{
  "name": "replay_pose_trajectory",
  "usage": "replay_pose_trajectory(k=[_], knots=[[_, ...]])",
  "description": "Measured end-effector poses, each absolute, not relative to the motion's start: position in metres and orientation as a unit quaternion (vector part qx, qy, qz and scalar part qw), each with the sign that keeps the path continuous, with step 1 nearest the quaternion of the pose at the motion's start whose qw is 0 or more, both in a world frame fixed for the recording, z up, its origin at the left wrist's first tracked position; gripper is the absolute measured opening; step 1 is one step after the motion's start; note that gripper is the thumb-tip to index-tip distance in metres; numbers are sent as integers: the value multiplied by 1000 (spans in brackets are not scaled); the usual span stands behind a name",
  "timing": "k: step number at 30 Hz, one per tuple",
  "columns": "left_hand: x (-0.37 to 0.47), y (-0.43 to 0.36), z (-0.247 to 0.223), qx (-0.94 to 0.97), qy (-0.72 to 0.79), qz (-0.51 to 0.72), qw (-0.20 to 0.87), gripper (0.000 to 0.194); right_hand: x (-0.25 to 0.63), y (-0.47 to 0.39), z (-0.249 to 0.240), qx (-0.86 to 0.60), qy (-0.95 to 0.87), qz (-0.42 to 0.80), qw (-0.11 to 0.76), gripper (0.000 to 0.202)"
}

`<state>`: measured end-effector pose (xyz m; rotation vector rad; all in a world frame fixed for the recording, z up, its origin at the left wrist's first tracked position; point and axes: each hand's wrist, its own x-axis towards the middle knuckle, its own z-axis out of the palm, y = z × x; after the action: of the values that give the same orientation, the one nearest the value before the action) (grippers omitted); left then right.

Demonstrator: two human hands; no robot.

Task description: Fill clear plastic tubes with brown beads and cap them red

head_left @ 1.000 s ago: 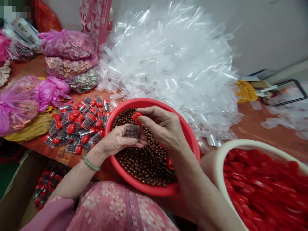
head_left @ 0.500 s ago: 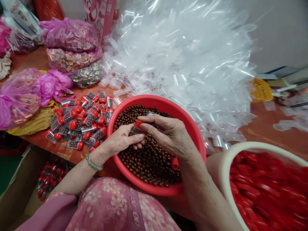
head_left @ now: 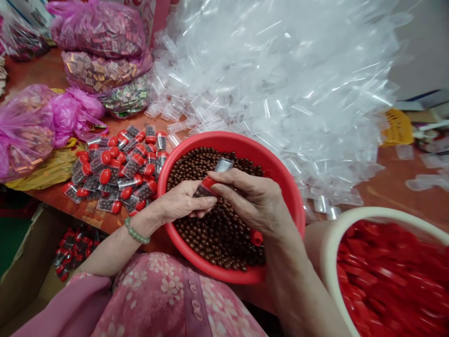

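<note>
Over a red basin (head_left: 293, 201) of brown beads (head_left: 217, 248), my left hand (head_left: 182, 199) is closed round a small clear container with a red cap (head_left: 206, 183). My right hand (head_left: 250, 196) pinches that red cap between thumb and fingertips. Just beyond my right fingertips a clear empty container (head_left: 223, 164) shows above the beads. Another red cap (head_left: 256, 238) is beside my right palm, partly hidden by the hand. Left of the basin lies a pile of filled containers with red caps (head_left: 121, 168).
A heap of clear containers (head_left: 273, 84) rises behind the basin. At the right stands a cream tub (head_left: 331, 248) of red caps. Pink bags (head_left: 101, 32) are at the back left. A cardboard box (head_left: 21, 271) with capped containers is below the table's left edge.
The view has shifted slightly. The clear container beyond my right fingertips shows more fully. Both hands keep their hold on the capped container.
</note>
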<state>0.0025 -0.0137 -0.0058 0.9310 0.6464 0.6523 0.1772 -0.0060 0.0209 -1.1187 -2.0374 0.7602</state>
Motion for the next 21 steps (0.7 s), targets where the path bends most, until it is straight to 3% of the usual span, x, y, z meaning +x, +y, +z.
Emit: replay_pose_trajectory(k=[6,12,21], knots=[[5,-12,-10,349,288,333,827,46,166,-19,14,-397,-871,150,246,74],[8,-11,-9,272,277,347,854,45,156,-18,8,-364,-898,17,245,68],[6,-14,-15,271,277,319,865,48,155,-16,4,-327,-914,-29,241,71]])
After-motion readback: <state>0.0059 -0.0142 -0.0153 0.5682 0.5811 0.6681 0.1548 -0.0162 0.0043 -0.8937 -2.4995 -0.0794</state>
